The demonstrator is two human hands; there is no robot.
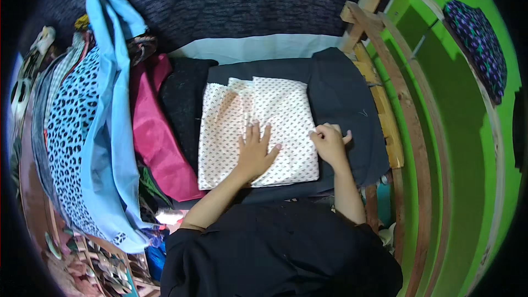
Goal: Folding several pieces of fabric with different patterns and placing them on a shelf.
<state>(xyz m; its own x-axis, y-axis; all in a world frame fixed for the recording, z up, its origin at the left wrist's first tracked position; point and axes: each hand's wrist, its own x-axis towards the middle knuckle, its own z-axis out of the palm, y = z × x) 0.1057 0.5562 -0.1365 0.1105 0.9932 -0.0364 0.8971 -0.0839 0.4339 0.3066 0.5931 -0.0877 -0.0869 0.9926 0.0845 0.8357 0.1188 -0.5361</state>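
A folded white cloth (286,107) with a small dark repeating print lies in front of me on a dark surface. My left hand (256,153) rests flat near the cloth's middle, fingers spread and pressing on nothing but its top. At the cloth's right edge, my right hand (330,144) is closed, with thumb and fingertips pinching the edge and the little finger sticking out. The layers look uneven along the far left, where the fabric is a bit rumpled.
Dark fabric (347,99) spreads beneath and beside the cloth. To the left hang a magenta cloth (159,143), light blue fabric (113,132) and a leopard-print piece (69,137). Wooden rails (410,115) stand at the right before a green wall (467,148); a purple-patterned cloth (476,49) hangs there.
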